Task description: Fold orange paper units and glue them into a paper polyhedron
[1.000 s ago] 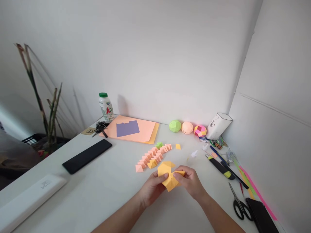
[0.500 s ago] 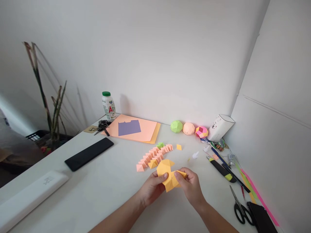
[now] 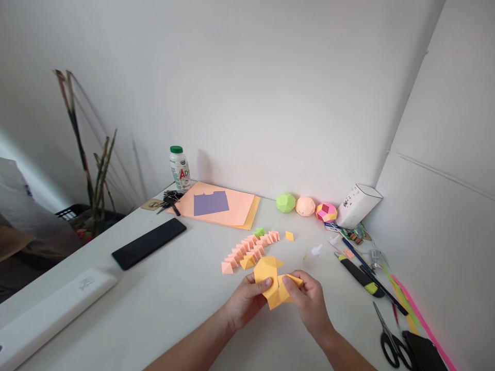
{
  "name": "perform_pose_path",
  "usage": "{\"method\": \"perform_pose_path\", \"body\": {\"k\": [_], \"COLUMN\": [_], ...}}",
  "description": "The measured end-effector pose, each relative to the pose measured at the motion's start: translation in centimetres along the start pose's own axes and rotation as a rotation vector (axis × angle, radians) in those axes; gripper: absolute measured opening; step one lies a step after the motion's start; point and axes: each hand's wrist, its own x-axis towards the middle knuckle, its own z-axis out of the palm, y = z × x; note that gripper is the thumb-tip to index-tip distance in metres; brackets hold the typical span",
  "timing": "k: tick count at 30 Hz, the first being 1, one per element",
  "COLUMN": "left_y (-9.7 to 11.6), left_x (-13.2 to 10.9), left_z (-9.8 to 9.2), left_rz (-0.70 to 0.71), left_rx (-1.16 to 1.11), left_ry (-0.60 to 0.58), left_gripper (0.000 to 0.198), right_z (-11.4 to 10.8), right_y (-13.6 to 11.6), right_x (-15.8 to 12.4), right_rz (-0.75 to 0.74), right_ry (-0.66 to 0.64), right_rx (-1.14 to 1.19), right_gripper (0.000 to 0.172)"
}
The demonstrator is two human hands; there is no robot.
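A folded yellow-orange paper piece (image 3: pixel 268 268) with pointed flaps is held between both hands above the table. My left hand (image 3: pixel 249 299) grips its lower left side, thumb on top and fingers underneath. The right part of the same paper is pinched by my right hand (image 3: pixel 307 298), thumb pressed on a flap. Just behind the hands stand rows of small folded pink paper pieces (image 3: pixel 235 255), with a folded orange piece (image 3: pixel 247 262) and a green one (image 3: pixel 259 232) beside them.
Three paper balls, one of them green (image 3: pixel 285 202), line the wall. A cutter (image 3: pixel 358 274), scissors (image 3: pixel 391 337) and a phone (image 3: pixel 423 353) lie right. Left are a black slab (image 3: pixel 149 243), a long white device (image 3: pixel 58 314) and a bottle (image 3: pixel 180 169). Pink sheets (image 3: pixel 240 206) lie at the back.
The view has shifted, so most things appear slightly farther right. Both hands keep their hold on the yellow-orange paper, whose right part is tilted a little differently.
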Motion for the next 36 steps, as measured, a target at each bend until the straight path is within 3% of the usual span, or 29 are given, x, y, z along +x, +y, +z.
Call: {"method": "perform_pose_path", "body": {"k": [20, 29, 36], "left_y": [0.5, 0.5, 0.5], "left_x": [-0.1, 0.0, -0.1], "left_z": [0.1, -0.1, 0.0], "left_rz": [0.019, 0.013, 0.006], "left_rx": [0.067, 0.045, 0.05], "left_ry": [0.014, -0.002, 0.017], "left_gripper": [0.014, 0.013, 0.013], "right_z": [0.2, 0.2, 0.1], "right_y": [-0.5, 0.1, 0.6], "right_x": [-0.2, 0.1, 0.0], "right_rz": [-0.068, 0.074, 0.063], "right_ry": [0.001, 0.015, 0.017], "right_rx": [-0.057, 0.074, 0.073], "right_gripper": [0.031, 0.035, 0.035]}}
